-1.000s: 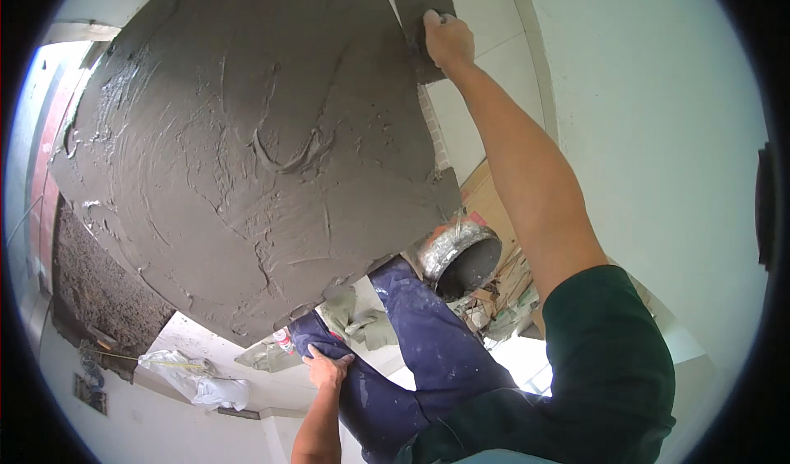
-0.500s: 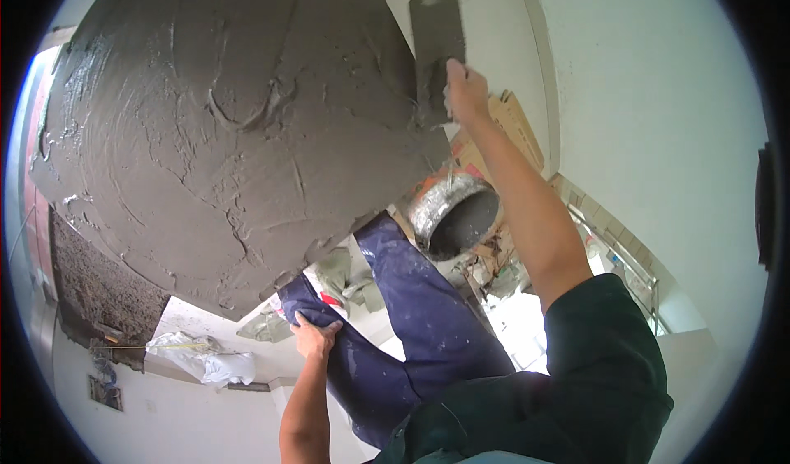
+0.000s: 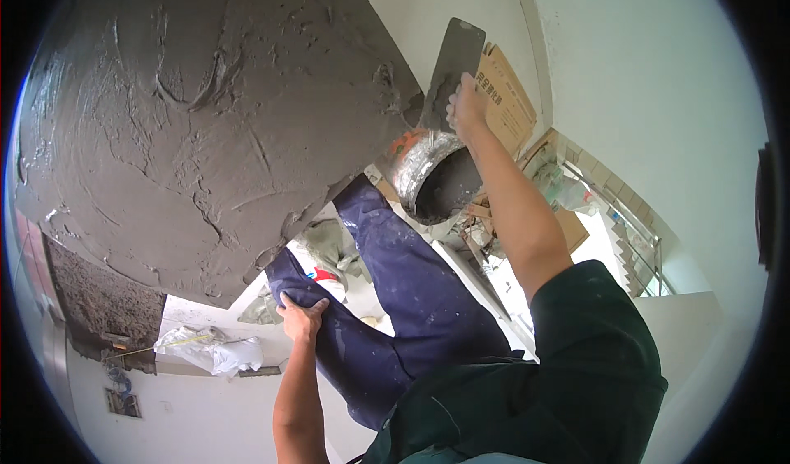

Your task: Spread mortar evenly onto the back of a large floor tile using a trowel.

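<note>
A wide coat of wet grey mortar (image 3: pixel 206 135), ridged and streaked, fills the upper left. My right hand (image 3: pixel 467 108) is closed round a flat rectangular plastering trowel (image 3: pixel 459 51), smeared grey; the grip itself is hidden by my fingers. The trowel's lower end is just above a bucket (image 3: pixel 415 172) with a shiny, mortar-splashed rim. Dark mortar (image 3: pixel 451 186) lies inside the bucket. My left hand (image 3: pixel 303 316) rests on my trousered leg, thumb spread from the fingers, with nothing in it.
A cardboard box (image 3: pixel 506 102) stands behind the bucket. Below the mortar coat is a rough brown unplastered patch (image 3: pixel 107 291). White plastic sheeting (image 3: pixel 210 350) lies at lower left. Rubble and bags (image 3: pixel 325 250) sit around my legs, and a metal railing (image 3: pixel 650 258) is at right.
My right hand has brought the trowel away from the mortar coat's edge, down toward the bucket, and tilted it. The view has shifted a little. My left hand stays on my leg.
</note>
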Tool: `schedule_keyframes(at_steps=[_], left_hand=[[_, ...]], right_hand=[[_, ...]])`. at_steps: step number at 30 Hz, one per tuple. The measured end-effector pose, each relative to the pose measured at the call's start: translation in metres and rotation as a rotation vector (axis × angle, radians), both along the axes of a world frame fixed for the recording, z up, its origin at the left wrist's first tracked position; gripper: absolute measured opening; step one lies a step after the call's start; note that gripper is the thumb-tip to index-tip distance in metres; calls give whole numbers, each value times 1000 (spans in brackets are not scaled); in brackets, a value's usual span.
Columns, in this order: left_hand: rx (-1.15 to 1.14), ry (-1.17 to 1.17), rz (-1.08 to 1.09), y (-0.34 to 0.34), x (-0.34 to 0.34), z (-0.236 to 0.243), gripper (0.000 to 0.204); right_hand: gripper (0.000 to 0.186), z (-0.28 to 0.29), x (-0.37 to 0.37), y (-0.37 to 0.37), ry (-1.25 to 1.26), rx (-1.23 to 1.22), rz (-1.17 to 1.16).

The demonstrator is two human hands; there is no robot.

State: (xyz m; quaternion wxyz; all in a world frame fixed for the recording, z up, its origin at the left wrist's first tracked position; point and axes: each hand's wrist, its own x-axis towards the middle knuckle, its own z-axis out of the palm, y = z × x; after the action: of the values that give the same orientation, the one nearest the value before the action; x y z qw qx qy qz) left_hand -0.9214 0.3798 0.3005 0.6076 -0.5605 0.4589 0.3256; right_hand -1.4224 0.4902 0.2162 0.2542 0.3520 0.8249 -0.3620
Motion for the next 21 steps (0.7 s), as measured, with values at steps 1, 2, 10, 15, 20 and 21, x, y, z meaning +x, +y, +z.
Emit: schedule_keyframes(at_steps=[1, 2, 10, 15, 20, 21], left_hand=[[4, 2, -6, 1, -3, -1, 125], [13, -2, -5, -2, -1, 1, 126], [-32, 48, -39, -6, 11, 4, 124], [-23, 61, -36, -5, 13, 1, 125], [-66, 68, -90, -11, 28, 8, 124], [-57, 71, -95, -14, 29, 8, 123]], right_hand=[[39, 9, 8, 12, -15, -93, 12], [38, 20, 25, 19, -38, -186, 19], [37, 31, 94, -3, -216, -183, 91], [39, -8, 77, 32, 65, 64, -240], [40, -16, 154, 37, 78, -315, -282], [39, -19, 167, 33, 42, -322, -268]])
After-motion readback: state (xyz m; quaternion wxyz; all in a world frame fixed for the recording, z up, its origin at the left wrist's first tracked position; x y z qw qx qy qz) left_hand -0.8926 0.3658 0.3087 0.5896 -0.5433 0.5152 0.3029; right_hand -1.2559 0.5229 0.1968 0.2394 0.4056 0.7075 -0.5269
